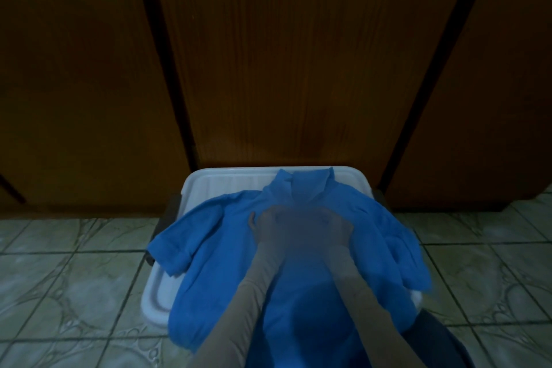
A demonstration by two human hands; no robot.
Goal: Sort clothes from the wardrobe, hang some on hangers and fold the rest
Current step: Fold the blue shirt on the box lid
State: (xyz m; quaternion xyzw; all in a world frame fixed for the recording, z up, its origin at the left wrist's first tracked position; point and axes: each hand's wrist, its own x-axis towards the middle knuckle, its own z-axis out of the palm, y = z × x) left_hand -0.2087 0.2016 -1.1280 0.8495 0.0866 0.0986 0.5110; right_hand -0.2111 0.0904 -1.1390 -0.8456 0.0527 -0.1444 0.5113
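A blue collared shirt lies spread front-up over a white plastic tub, with its collar at the far side and its sleeves hanging over both edges. My left hand and my right hand meet on the chest just below the collar. Their fingers are curled into the fabric at the placket. Motion blurs the fingertips between them. Pale long sleeves cover both forearms.
The tub stands on a pale tiled floor, right against dark wooden wardrobe doors that are closed. A dark grey object shows at the lower right, beside the tub. The light is dim.
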